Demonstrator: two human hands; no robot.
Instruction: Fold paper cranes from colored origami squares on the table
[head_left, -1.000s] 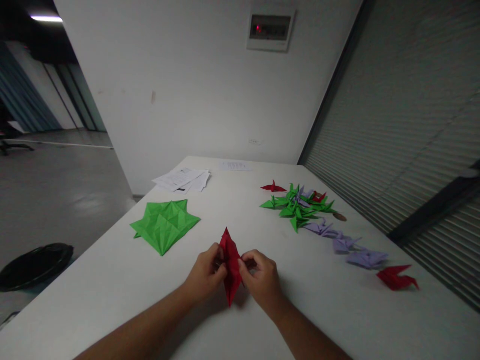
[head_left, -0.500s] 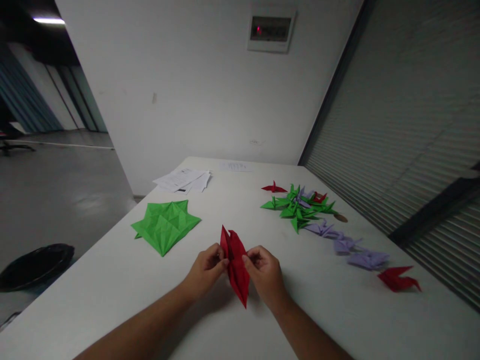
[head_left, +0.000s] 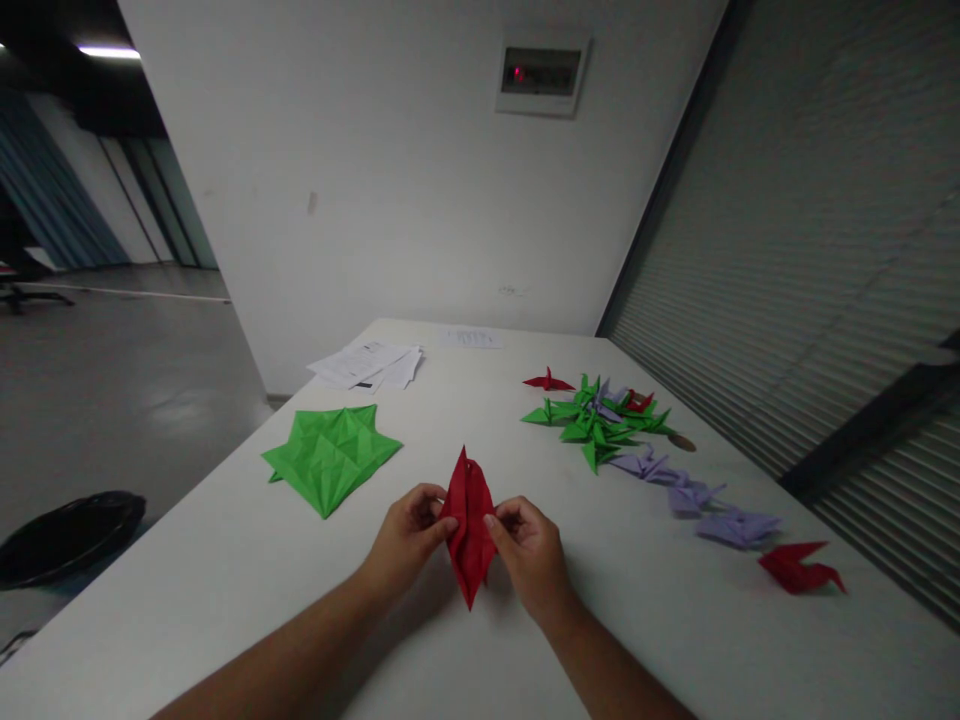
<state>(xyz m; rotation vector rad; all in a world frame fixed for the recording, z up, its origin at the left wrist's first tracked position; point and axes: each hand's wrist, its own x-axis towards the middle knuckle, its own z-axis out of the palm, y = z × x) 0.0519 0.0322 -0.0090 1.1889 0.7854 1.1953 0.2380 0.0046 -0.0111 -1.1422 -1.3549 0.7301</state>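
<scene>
A red sheet of origami paper (head_left: pixel 470 520), folded into a long diamond with a crease down its middle, is held above the near part of the white table (head_left: pixel 420 640). My left hand (head_left: pixel 412 530) pinches its left edge, thumb on the front face. On the opposite edge, my right hand (head_left: pixel 525 545) grips it the same way, thumb on the front and fingers curled behind. The diamond's points face away from me and towards me. Creased green paper (head_left: pixel 330 455) lies flat to the left of my hands.
Folded green cranes (head_left: pixel 592 425) lie heaped at the right, with purple cranes (head_left: pixel 735 527) and a red crane (head_left: pixel 802 570) in a row nearer me. Printed sheets (head_left: pixel 367 365) lie at the back left. A black-lined bin (head_left: pixel 71 540) stands beside the table's left edge.
The red paper has turned in my hands. Its far point has swung right and its near point left, so it stands straighter and its halves lie closer together.
</scene>
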